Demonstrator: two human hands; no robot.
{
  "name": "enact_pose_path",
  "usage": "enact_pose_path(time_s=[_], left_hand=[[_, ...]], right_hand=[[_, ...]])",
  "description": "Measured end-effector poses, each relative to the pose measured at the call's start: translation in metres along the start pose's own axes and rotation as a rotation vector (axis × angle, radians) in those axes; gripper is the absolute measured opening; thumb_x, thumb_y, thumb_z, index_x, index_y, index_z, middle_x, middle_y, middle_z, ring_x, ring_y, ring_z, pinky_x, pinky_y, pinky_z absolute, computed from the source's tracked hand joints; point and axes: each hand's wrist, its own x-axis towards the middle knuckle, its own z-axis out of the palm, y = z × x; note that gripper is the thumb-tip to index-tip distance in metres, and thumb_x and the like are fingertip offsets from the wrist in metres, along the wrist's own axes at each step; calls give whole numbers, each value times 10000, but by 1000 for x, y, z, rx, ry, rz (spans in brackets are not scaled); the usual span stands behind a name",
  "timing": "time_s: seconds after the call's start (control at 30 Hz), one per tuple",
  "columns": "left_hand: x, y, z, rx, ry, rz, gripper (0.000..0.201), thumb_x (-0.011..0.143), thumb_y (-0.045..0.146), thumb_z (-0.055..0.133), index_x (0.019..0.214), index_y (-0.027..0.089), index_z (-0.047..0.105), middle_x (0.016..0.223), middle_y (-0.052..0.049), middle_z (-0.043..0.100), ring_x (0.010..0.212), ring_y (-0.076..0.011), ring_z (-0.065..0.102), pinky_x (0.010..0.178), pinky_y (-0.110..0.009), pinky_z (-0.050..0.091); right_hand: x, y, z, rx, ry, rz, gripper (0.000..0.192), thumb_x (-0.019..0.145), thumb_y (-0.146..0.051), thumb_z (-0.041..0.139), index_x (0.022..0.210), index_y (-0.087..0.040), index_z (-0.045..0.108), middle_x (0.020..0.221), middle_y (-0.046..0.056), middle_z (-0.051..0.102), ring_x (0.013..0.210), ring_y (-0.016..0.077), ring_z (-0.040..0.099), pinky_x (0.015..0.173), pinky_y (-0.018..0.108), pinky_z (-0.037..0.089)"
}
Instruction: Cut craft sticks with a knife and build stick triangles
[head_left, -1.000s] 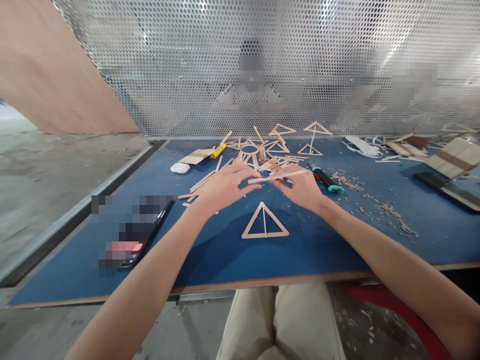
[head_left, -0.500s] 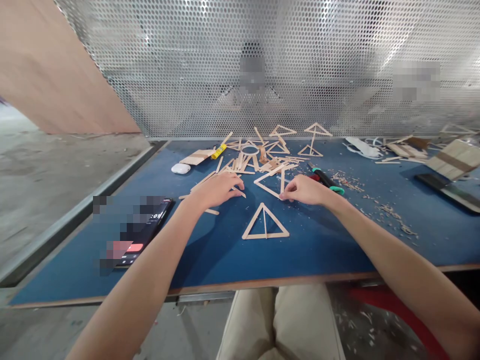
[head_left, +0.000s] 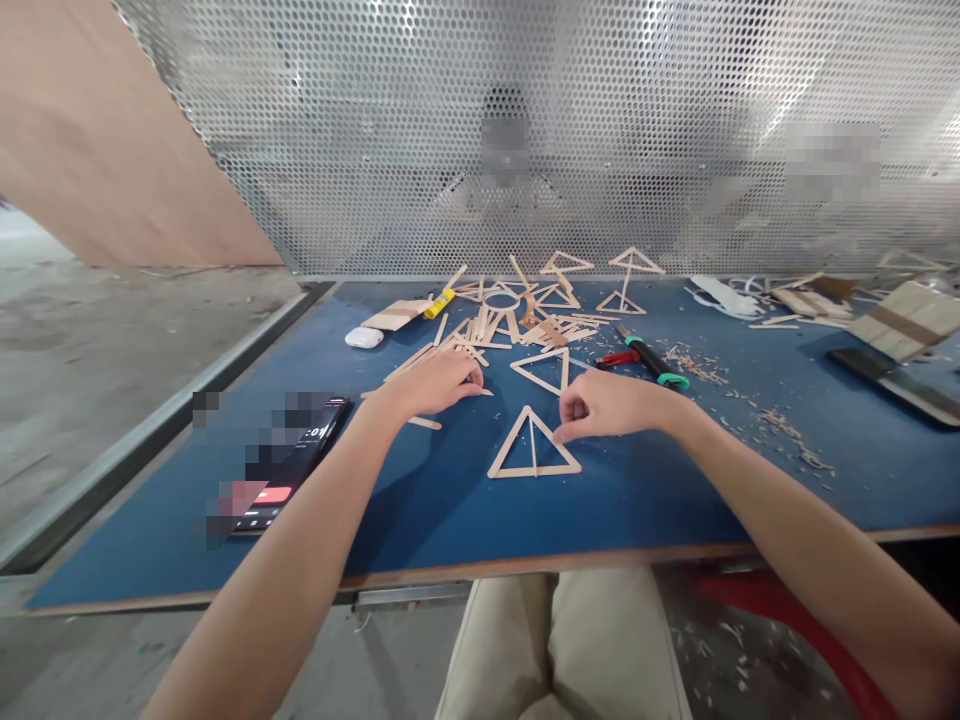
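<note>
My left hand (head_left: 444,382) hovers low over the left side of the blue table, fingers closed on a craft stick (head_left: 486,392) whose tip pokes out past the thumb. To the right, my right hand (head_left: 611,405) has its fingers curled, and its fingertips pinch the right side of a craft-stick triangle with a middle strut (head_left: 512,440), which lies flat. Just behind it lies another craft-stick triangle (head_left: 529,378), without a strut, touched by neither hand's fingertips. More loose sticks (head_left: 424,424) show partly under my left hand.
Loose craft sticks (head_left: 487,325), a tape ring (head_left: 501,300) and a yellow glue stick (head_left: 439,303) lie at the back. Finished-looking triangles (head_left: 621,302) lean by the perforated metal screen (head_left: 420,130). Right: green-black cutter (head_left: 658,362), red tool (head_left: 618,359), wood scraps. Left: phone (head_left: 300,465), white case (head_left: 364,338).
My right hand has left the corner of the rear triangle and come nearer, down to the right side of the strutted triangle. My left hand has hardly moved; its fingers have drawn closer together.
</note>
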Motion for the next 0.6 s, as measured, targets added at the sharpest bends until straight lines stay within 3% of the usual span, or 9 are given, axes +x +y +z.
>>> enact_pose_path(time_s=[0.13, 0.27, 0.33, 0.43, 0.5, 0.6], left_hand=[[-3, 0, -2, -18, -17, -36, 239, 921, 449, 613, 863, 244, 721, 862, -20, 743, 724, -183, 664, 676, -270, 464], [-6, -3, -11, 7, 66, -124, 218, 934, 415, 598, 954, 235, 720, 916, -46, 761, 713, -199, 667, 664, -288, 471], [-8, -5, -19, 48, 175, -191, 233, 970, 379, 540, 1007, 225, 711, 980, -72, 761, 783, -230, 674, 701, -321, 483], [-8, -2, -29, 139, 455, -236, 221, 980, 337, 525, 970, 218, 710, 995, -86, 748, 907, -274, 665, 783, -378, 505], [-8, 3, -34, 161, 630, -229, 195, 976, 340, 551, 974, 222, 707, 997, -86, 726, 955, -282, 649, 828, -405, 517], [-7, 15, -36, 130, 777, -201, 167, 970, 345, 584, 1001, 240, 710, 1022, -82, 676, 952, -256, 630, 835, -399, 531]], right_hand=[[-1, -12, 10, 89, -82, 50, 421, 820, -623, 705, 711, -219, 754, 649, 20, 718, 513, 137, 578, 466, 282, 377], [11, -26, 26, 32, 32, 96, 363, 889, -548, 659, 758, -229, 770, 664, 6, 731, 525, 131, 581, 502, 279, 375], [19, -34, 35, -42, 95, 95, 328, 900, -511, 661, 760, -234, 767, 653, 3, 722, 552, 139, 597, 517, 281, 367], [28, -40, 40, -179, 183, 29, 297, 926, -494, 632, 805, -256, 760, 696, 3, 731, 640, 169, 634, 543, 289, 359], [30, -34, 34, -310, 267, -9, 284, 960, -468, 585, 870, -258, 754, 779, 21, 753, 714, 201, 660, 576, 309, 378], [23, -7, 11, -479, 358, -44, 218, 969, -359, 565, 956, -233, 742, 941, 67, 762, 823, 248, 679, 643, 358, 431]])
